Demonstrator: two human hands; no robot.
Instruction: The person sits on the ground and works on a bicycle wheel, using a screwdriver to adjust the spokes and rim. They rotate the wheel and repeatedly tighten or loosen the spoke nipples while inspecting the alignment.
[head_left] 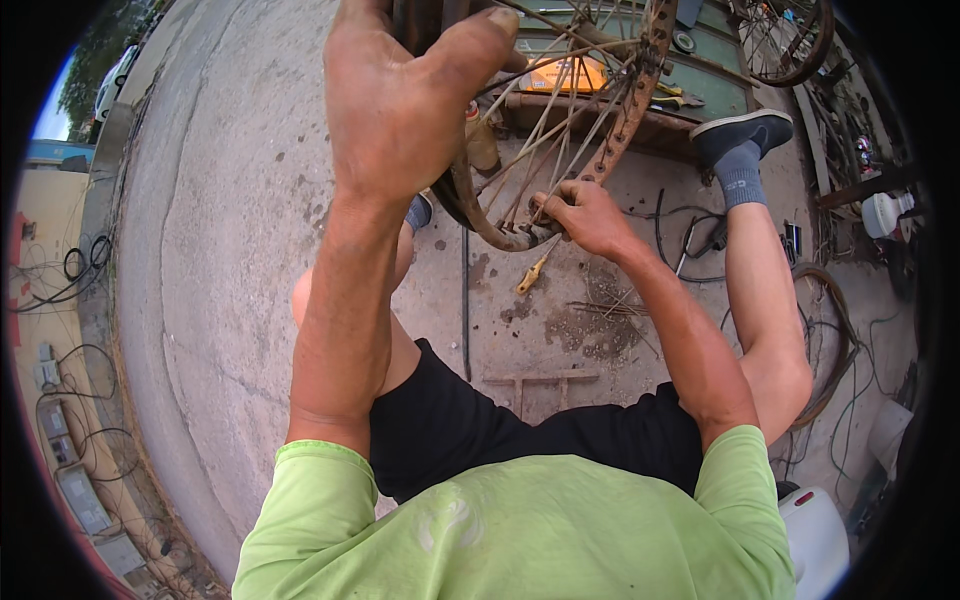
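Observation:
A rusty spoked wheel (pixel 628 118) is tilted up in front of me, its bare rim dotted with holes and its spokes (pixel 560 115) running in to the hub. My left hand (pixel 395 120) is large in view at the upper left, closed around the wheel's left side; its fingertips are partly hidden. Down at the lower rim, my right hand (pixel 590 217) pinches a spoke close to where it meets the rim. Below the wheel, a yellow-handled tool (pixel 532 275) lies on the ground, its tip hard to make out.
Thin rods (pixel 610 307) lie on stained concrete beside a rusty metal frame (pixel 540 378). Beyond the wheel, a green-topped bench (pixel 715 75) bears an orange box (pixel 565 75) and pliers (pixel 680 98). Another wheel (pixel 800 50) stands far right. Cables and a tire (pixel 840 345) lie right of my leg.

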